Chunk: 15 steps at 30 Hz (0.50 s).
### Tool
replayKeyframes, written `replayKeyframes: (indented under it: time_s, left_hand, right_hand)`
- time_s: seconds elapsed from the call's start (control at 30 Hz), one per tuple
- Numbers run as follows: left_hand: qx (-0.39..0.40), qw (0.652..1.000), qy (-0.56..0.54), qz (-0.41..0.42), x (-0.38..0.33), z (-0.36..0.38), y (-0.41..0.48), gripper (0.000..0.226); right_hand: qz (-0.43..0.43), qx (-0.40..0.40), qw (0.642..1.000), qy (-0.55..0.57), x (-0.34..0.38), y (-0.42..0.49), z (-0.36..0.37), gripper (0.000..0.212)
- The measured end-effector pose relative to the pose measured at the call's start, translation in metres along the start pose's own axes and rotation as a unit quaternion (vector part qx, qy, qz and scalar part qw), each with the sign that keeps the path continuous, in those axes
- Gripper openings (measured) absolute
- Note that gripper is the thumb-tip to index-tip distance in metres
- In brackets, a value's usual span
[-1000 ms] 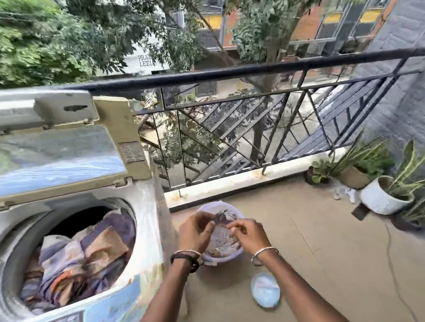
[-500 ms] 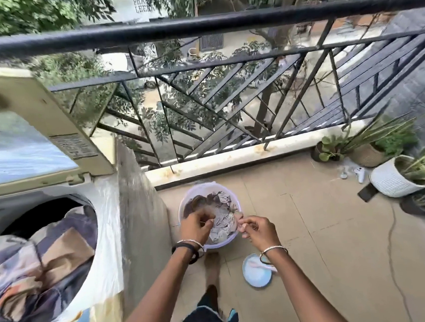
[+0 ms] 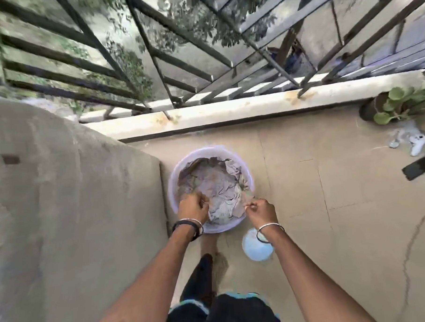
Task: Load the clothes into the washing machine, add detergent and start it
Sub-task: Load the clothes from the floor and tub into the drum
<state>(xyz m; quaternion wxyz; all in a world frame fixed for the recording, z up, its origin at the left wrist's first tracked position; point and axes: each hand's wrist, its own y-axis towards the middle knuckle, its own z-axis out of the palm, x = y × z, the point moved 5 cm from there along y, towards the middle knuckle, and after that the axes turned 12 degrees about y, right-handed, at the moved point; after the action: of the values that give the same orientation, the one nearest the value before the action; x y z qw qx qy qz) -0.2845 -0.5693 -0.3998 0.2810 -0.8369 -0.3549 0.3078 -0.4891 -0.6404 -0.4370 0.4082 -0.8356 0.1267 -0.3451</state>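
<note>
Left hand [image 3: 193, 208] and right hand [image 3: 260, 210], fingers closed, each grip cloth [image 3: 217, 187] inside tub [image 3: 173, 177].

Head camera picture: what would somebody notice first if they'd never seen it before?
Probably the two hands, left hand and right hand, gripping crumpled cloth in a pale round tub on the floor, mid-picture. Then the dark slanted railing across the top, and the big grey washing machine side filling the left.
</note>
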Motion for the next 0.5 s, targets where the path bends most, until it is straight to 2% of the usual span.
replayKeyframes:
  time_s: [0.1,0.2,0.37,0.5]
  left_hand:
    - [0.021,1.0,0.012,-0.014,0.01,0.036,0.051,0.019]
    - [0.006,0.999,0.006,-0.036,0.024,0.067,0.094,0.016]
    - [-0.007,0.998,-0.004,-0.06,0.048,0.117,0.146,0.016]
    - [-0.035,0.998,-0.002,-0.058,0.07,0.148,0.166,0.013]
  right_hand:
    - [-0.002,-0.014,0.999,-0.035,-0.006,0.05,0.019,0.016]
    - [-0.026,-0.019,0.997,-0.066,-0.015,0.096,0.04,0.031]
    - [-0.182,-0.115,0.962,-0.169,-0.007,0.156,0.07,0.06]
    - [-0.168,-0.097,0.947,-0.255,-0.009,0.198,0.094,0.067]
